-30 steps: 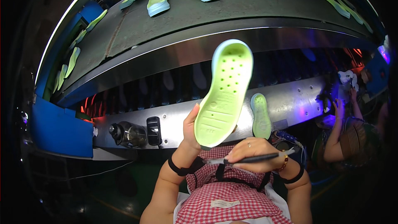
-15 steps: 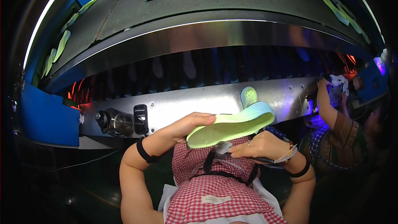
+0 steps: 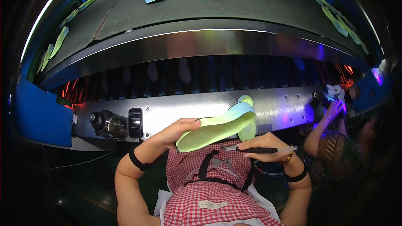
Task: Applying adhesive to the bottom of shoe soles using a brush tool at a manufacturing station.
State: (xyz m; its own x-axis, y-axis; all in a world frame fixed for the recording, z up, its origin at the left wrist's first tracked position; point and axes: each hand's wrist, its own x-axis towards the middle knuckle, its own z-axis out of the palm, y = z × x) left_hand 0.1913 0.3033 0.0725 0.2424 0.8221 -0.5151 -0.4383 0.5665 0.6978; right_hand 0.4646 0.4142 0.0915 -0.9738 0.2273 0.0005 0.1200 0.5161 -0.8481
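My left hand [image 3: 180, 130] grips one end of a shoe sole [image 3: 215, 130], pale green fading to light blue at its far end. The thumb lies on its upper rim and the hollow inner face is turned toward me. My right hand [image 3: 264, 145] is closed around a brush [image 3: 270, 150] with a dark handle; its pale tip sits just below the sole's lower edge, seemingly apart from it. Behind the held sole, a second green-and-blue sole [image 3: 248, 132] lies at the bench edge, partly covered by the first.
A metal bench [image 3: 188, 104] runs across, bearing a dark bottle [image 3: 109, 124] and a black rectangular holder [image 3: 135, 123] at left. Beyond it, a conveyor belt [image 3: 176, 12] carries several soles. At right, a co-worker's hand [image 3: 335, 109] holds something pale.
The held sole and both my hands have shifted left in view. The brush has moved from the sole's lower edge and its handle now shows more. The co-worker's hand has moved.
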